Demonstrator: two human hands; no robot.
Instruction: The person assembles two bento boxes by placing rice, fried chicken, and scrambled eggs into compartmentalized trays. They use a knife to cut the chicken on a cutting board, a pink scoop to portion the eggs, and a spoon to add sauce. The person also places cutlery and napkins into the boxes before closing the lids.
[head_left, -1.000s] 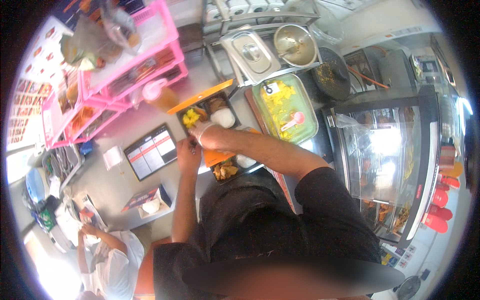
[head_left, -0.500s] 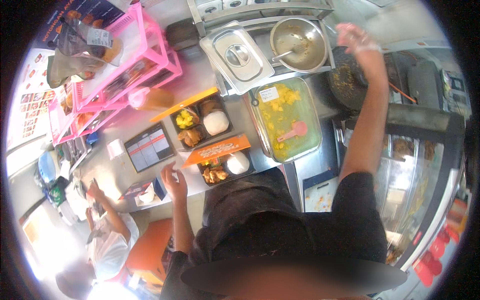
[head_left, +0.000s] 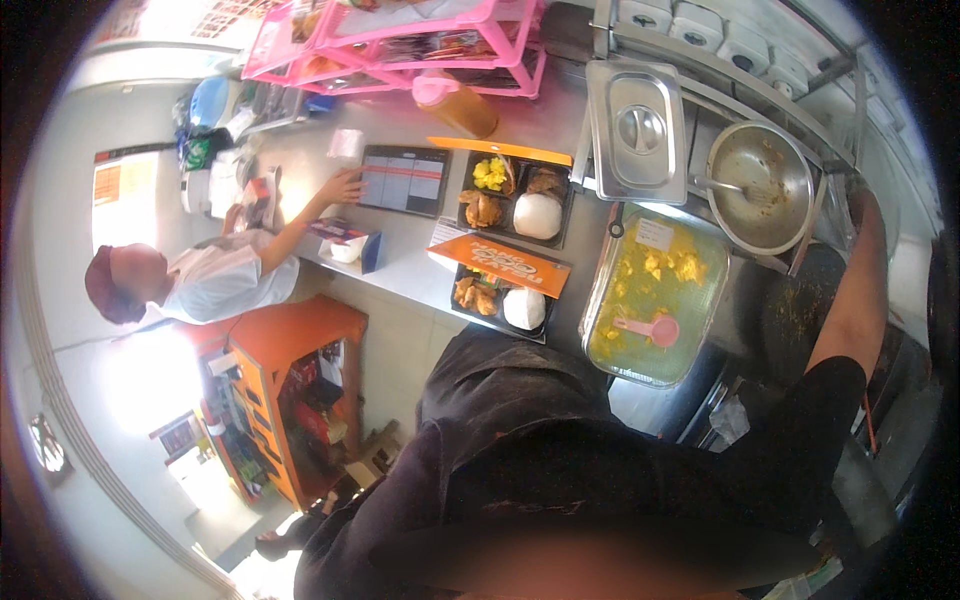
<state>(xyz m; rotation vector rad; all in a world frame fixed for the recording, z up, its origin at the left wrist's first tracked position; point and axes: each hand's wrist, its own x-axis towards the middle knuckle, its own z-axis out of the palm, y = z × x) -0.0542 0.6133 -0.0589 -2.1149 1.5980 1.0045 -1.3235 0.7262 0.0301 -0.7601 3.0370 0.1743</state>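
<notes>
My right hand [head_left: 862, 212] reaches to the far right, past the steel bowl [head_left: 760, 187] and beside the metal rack. Its fingers are dim and partly hidden; what they hold, if anything, is unclear. A handled utensil rests in the bowl. Just nearer than my hand sits a dark, food-stained pan [head_left: 805, 300]. My left hand is out of view. In front of my body, two black meal boxes [head_left: 545, 335] with orange sleeves hold white rice, fried pieces and sides. The glass tray [head_left: 610, 372] contains yellow egg-like pieces and a pink scoop [head_left: 655, 328].
A steel lidded pan [head_left: 612, 90] stands behind the tray. Further left are a pink-capped sauce bottle [head_left: 470, 112], pink baskets [head_left: 430, 45] and a tablet [head_left: 420, 180]. A co-worker's hand [head_left: 340, 188] touches the tablet's edge. An orange shelf unit [head_left: 310, 330] stands at left.
The view has swung left, so the counter things appear further right. My left hand has left the picture. My right hand now shows beside the rack, beyond the bowl. The co-worker's hand has reached the tablet.
</notes>
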